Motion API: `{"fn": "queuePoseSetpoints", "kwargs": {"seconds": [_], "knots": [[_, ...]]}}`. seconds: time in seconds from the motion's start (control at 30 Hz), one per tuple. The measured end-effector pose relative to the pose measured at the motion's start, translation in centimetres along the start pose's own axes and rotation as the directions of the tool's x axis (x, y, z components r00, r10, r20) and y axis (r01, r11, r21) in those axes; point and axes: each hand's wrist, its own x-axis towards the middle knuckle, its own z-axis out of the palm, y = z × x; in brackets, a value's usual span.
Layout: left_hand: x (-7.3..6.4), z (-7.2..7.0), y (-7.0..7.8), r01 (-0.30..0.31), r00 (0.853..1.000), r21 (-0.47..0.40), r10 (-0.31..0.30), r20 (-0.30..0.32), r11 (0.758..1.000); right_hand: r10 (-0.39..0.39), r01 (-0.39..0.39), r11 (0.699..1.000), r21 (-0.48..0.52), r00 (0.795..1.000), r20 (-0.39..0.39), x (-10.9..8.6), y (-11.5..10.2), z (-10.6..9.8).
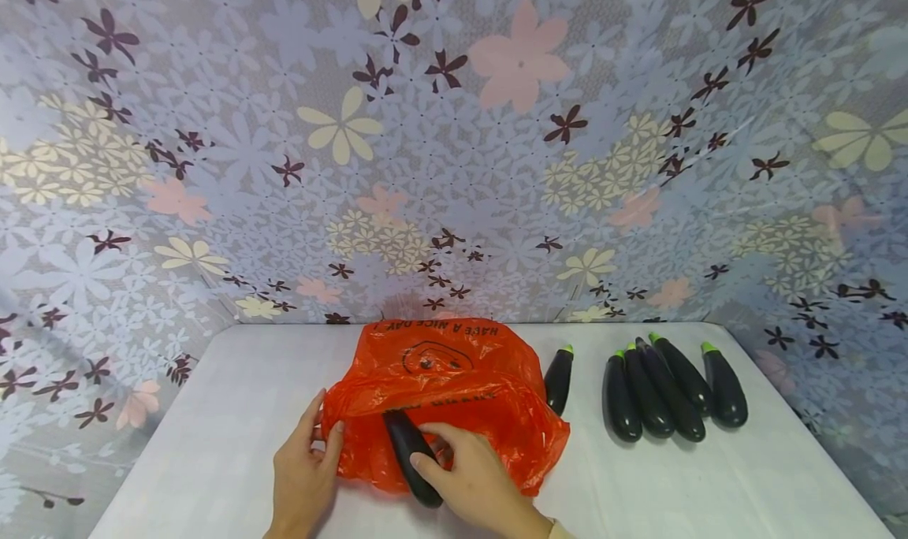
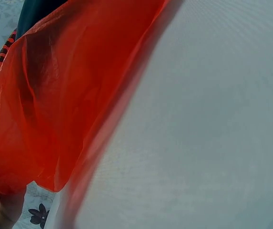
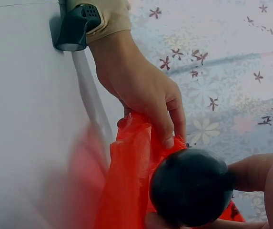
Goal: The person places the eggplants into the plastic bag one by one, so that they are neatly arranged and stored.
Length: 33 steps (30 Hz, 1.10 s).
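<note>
My right hand (image 1: 471,468) grips a dark eggplant (image 1: 411,456), thumb on one side and fingers on the other. The eggplant's far end reaches into the mouth of a red plastic bag (image 1: 447,342), and its rounded end points back toward me. My left hand (image 1: 305,468) pinches the bag's left edge, which the right wrist view also shows, with the left hand (image 3: 143,93) beyond the eggplant's round end (image 3: 192,187). In the left wrist view the red bag (image 2: 79,86) covers most of the left side. What lies inside the bag is hidden.
One eggplant (image 1: 560,381) lies against the bag's right side. Farther right, several eggplants (image 1: 656,393) lie side by side with green caps away from me. The white table (image 1: 234,413) meets a flower-patterned covering (image 1: 454,169) at the back and sides.
</note>
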Motion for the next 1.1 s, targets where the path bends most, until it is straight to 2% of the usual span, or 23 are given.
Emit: {"fn": "queuePoseSetpoints", "kwargs": {"seconds": [0.13, 0.3, 0.67, 1.1], "knots": [[0.0, 0.0, 0.0, 0.002, 1.0, -0.001, -0.002, -0.001, 1.0, -0.012, 0.012, 1.0, 0.028, 1.0, -0.016, 0.4, 0.2, 0.4], [0.0, 0.1, -0.2, -0.006, 1.0, -0.003, 0.006, -0.01, 1.0, -0.025, 0.027, 0.993, 0.113, 1.0, -0.016, 1.0, 0.6, 0.9], [-0.1, 0.1, -0.1, -0.003, 1.0, -0.002, 0.003, -0.013, 1.0, 0.016, -0.005, 0.966, 0.259, 0.999, -0.038, 2.1, 0.7, 2.4], [-0.1, 0.1, 0.0, -0.006, 1.0, 0.011, 0.006, -0.009, 1.0, 0.079, -0.065, 0.948, 0.31, 0.996, -0.032, 2.5, 0.6, 3.1]]}}
